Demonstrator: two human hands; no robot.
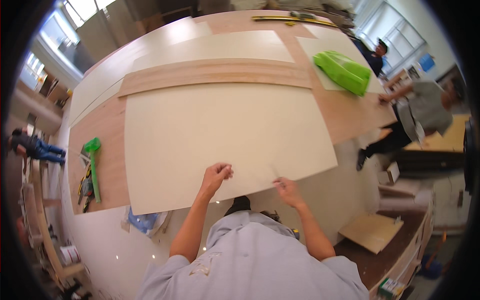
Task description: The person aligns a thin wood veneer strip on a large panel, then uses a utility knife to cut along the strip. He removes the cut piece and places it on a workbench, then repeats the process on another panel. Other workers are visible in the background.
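Note:
A large cream-coloured sheet [225,125] lies on the worktable in front of me. Over its near part hovers my left hand [217,175], fingers curled together; whatever they may hold is hidden. To the right, my right hand [288,192] is by the sheet's near edge, its fingers pinched. A thin, pencil-like stick [274,172] juts up from them, too blurred to name surely. Across the sheet's far side lies a long wooden board [215,73], beyond the reach of both hands.
A green mallet [94,165] and a tape measure [87,187] lie at the table's left. A bright green bag [342,71] and a yellow level [292,20] are farther back. One person [422,110] stands at the right edge; others are farther off. Boards lean behind.

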